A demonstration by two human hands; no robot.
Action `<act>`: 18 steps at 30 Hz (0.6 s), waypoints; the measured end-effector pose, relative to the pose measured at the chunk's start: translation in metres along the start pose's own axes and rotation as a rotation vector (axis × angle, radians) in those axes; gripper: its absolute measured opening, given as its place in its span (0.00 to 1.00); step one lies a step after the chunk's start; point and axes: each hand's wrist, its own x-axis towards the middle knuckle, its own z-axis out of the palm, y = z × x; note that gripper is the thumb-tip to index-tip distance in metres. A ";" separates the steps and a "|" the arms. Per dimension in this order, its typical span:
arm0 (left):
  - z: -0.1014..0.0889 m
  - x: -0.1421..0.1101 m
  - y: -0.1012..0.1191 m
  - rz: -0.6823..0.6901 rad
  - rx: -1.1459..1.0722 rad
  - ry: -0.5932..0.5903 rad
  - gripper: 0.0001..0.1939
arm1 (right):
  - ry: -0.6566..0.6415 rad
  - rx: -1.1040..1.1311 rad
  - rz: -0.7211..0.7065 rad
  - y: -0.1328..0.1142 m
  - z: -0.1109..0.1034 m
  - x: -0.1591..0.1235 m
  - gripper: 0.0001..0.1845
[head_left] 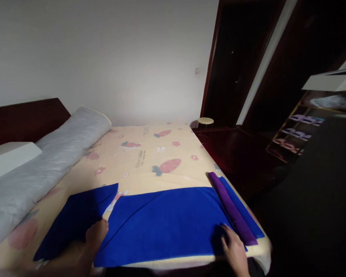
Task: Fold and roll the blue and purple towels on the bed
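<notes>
A large blue towel [164, 223] lies spread over the near part of the bed. To its left, a second, darker-looking blue cloth [75, 211] rests on the sheet. My left hand [96, 232] is closed between the two, right by the big towel's left edge; whether its fingers pinch fabric is hidden. My right hand [235, 246] has its fingers apart, touching the towel's lower right part. Just beyond it runs a purple rolled cloth [233, 209], with another folded blue cloth [242, 207] alongside at the bed's right edge.
A patterned cream sheet [150, 177] covers the bed. Along the left side lie a long grey bolster [60, 150] and a white box [11, 157]. A round stool [205, 120] stands past the far right corner. At right is a shoe rack [294, 130] holding slippers.
</notes>
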 end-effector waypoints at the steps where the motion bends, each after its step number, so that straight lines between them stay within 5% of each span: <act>1: 0.001 0.005 0.014 0.049 -0.006 -0.014 0.16 | -0.023 -0.007 -0.037 -0.005 0.007 0.008 0.29; 5: 0.010 0.024 0.075 0.268 -0.056 -0.026 0.24 | -0.154 -0.085 -0.149 -0.029 0.035 0.043 0.32; 9: 0.026 0.035 0.115 0.248 -0.078 -0.068 0.30 | -0.254 -0.203 -0.133 -0.040 0.057 0.074 0.33; 18: 0.041 0.044 0.113 0.136 -0.069 -0.095 0.32 | -0.243 -0.364 -0.024 -0.021 0.074 0.138 0.35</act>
